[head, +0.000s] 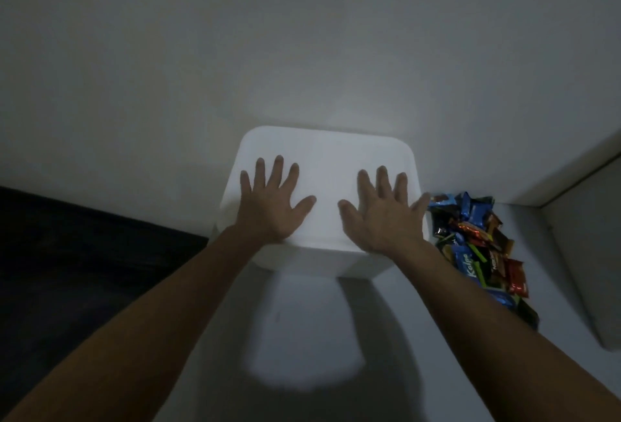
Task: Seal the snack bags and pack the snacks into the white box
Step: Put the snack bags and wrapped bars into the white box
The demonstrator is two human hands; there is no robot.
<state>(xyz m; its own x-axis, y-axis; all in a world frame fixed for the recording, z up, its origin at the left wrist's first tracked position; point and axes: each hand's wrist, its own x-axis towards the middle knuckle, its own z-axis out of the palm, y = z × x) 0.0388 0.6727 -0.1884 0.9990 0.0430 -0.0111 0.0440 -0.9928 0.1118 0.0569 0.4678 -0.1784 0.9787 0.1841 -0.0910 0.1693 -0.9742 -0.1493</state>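
Head view: your left hand [268, 201] and right hand [381, 211] both lie flat, fingers spread, palms down on the top of the white box [327, 159], gripping nothing. The box stands closed against the wall [302, 51] on a pale surface [302, 337]. The snacks [477, 246] sit in a loose pile just right of the box, your right little finger nearly reaching them; none look packed, and I can't tell whether any bag is open or sealed. My read: you're at the start, with the lid still on. Next move: get fingers under the lid edge, lift it off, set it aside, then reach right for the pile.
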